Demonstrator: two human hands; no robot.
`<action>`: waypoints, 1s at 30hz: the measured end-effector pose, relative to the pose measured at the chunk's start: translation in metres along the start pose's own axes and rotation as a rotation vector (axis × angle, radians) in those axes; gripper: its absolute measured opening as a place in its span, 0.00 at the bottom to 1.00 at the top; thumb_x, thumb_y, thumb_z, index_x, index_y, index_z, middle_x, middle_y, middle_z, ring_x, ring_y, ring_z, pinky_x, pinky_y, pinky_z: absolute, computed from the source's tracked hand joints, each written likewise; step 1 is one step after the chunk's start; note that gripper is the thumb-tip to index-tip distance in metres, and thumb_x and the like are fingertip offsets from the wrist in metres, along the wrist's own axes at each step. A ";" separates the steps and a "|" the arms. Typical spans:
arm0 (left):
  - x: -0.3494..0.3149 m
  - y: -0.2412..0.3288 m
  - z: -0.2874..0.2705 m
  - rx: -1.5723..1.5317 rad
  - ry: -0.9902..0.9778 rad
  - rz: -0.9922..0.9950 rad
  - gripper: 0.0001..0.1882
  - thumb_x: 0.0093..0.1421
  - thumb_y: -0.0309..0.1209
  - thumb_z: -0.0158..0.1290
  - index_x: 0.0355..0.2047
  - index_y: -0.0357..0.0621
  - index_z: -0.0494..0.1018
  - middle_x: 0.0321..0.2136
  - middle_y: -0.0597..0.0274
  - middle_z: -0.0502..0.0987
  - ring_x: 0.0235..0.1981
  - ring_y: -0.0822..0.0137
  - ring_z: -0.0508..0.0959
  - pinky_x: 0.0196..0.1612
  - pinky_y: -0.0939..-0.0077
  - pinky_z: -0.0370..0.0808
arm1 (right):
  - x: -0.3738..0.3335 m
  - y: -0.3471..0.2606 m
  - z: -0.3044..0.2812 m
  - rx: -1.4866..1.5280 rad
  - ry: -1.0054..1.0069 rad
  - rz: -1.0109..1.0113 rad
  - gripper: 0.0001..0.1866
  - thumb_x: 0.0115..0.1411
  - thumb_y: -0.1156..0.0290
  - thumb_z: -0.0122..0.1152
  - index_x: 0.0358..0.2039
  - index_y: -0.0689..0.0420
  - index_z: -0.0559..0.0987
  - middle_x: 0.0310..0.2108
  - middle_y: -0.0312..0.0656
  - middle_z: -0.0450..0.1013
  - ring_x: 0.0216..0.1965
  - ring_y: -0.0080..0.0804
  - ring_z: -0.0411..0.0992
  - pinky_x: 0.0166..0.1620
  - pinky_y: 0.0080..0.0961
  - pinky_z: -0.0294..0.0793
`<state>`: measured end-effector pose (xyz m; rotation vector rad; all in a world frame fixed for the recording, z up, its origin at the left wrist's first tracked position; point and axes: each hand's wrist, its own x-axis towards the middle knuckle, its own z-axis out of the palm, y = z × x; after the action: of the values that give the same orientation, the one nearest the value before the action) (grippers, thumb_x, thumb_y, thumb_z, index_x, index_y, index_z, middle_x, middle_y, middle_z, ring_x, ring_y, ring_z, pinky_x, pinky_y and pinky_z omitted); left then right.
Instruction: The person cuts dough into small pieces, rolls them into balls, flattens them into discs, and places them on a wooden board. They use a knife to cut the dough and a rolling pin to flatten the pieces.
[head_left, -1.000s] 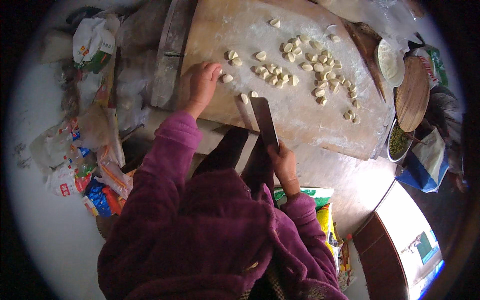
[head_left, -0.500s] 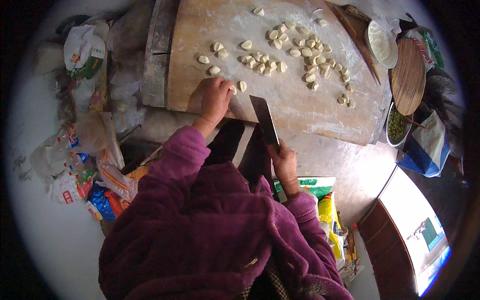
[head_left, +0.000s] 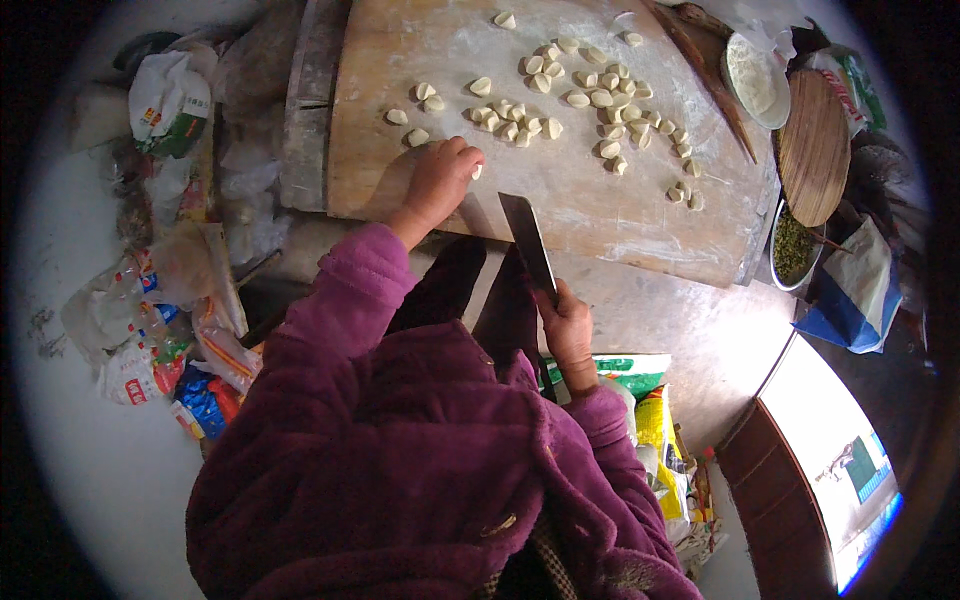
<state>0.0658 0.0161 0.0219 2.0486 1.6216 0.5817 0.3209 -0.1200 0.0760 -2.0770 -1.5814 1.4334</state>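
Observation:
Small pale dough pieces (head_left: 602,98) lie scattered over a floured wooden board (head_left: 400,55), thickest right of its middle. By the near left edge of the board, my left hand (head_left: 438,183) is closed, fingers curled, with a dough piece (head_left: 477,171) showing at its fingertips. My right hand (head_left: 568,330) grips a broad-bladed kitchen knife (head_left: 528,240) by the handle. The blade points away from me, its tip over the board's near edge, to the right of my left hand and apart from it. The purple sleeves of both arms show.
A rolling pin (head_left: 705,80) lies along the board's right side. Beyond it are a bowl of flour (head_left: 752,82), a round woven lid (head_left: 815,148) and a bowl of chopped greens (head_left: 793,247). Plastic bags (head_left: 170,105) pile up at left; more packages (head_left: 655,435) stand below right.
My left hand has moved slightly right and away from me, over the dough piece that lay separately beside it. The knife in my right hand has barely moved.

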 end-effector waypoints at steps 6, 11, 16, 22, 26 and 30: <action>-0.002 -0.003 0.008 -0.038 -0.003 -0.078 0.10 0.56 0.24 0.53 0.39 0.47 0.74 0.34 0.55 0.73 0.38 0.48 0.75 0.38 0.56 0.73 | -0.001 0.006 -0.003 -0.017 -0.030 0.061 0.10 0.61 0.61 0.58 0.41 0.47 0.78 0.26 0.52 0.76 0.31 0.55 0.75 0.32 0.46 0.73; -0.002 -0.005 0.012 -0.058 0.040 -0.097 0.10 0.57 0.24 0.53 0.39 0.46 0.74 0.35 0.54 0.73 0.37 0.48 0.75 0.39 0.57 0.73 | -0.003 0.009 -0.005 -0.021 0.005 0.023 0.10 0.60 0.61 0.57 0.41 0.48 0.78 0.26 0.52 0.76 0.31 0.56 0.75 0.32 0.47 0.72; -0.016 -0.003 0.011 -0.064 0.103 -0.047 0.10 0.57 0.24 0.53 0.41 0.44 0.74 0.39 0.53 0.75 0.38 0.48 0.76 0.39 0.60 0.74 | -0.006 0.011 -0.008 0.001 0.014 0.006 0.11 0.60 0.61 0.58 0.41 0.49 0.78 0.26 0.52 0.75 0.31 0.56 0.75 0.32 0.46 0.72; -0.029 0.005 0.016 -0.006 0.217 0.006 0.16 0.56 0.23 0.55 0.47 0.43 0.75 0.43 0.55 0.76 0.42 0.52 0.76 0.46 0.61 0.72 | -0.009 0.015 -0.011 -0.012 0.030 0.029 0.11 0.60 0.61 0.58 0.41 0.49 0.78 0.26 0.52 0.75 0.31 0.56 0.74 0.32 0.45 0.72; -0.026 0.007 0.016 0.056 0.148 0.088 0.19 0.55 0.26 0.58 0.49 0.44 0.74 0.44 0.57 0.75 0.42 0.52 0.76 0.46 0.62 0.73 | -0.009 0.019 -0.010 0.003 0.045 0.021 0.10 0.60 0.61 0.58 0.39 0.49 0.77 0.25 0.53 0.75 0.30 0.57 0.74 0.31 0.47 0.72; -0.019 0.006 0.009 0.127 0.033 0.105 0.19 0.53 0.28 0.60 0.47 0.46 0.74 0.42 0.61 0.75 0.41 0.55 0.77 0.43 0.62 0.74 | -0.009 0.021 -0.007 -0.022 0.037 0.050 0.09 0.60 0.60 0.58 0.38 0.49 0.77 0.25 0.53 0.75 0.29 0.57 0.74 0.30 0.48 0.71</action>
<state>0.0719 -0.0049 0.0172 2.2391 1.6146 0.5643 0.3400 -0.1332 0.0717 -2.1566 -1.5488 1.3913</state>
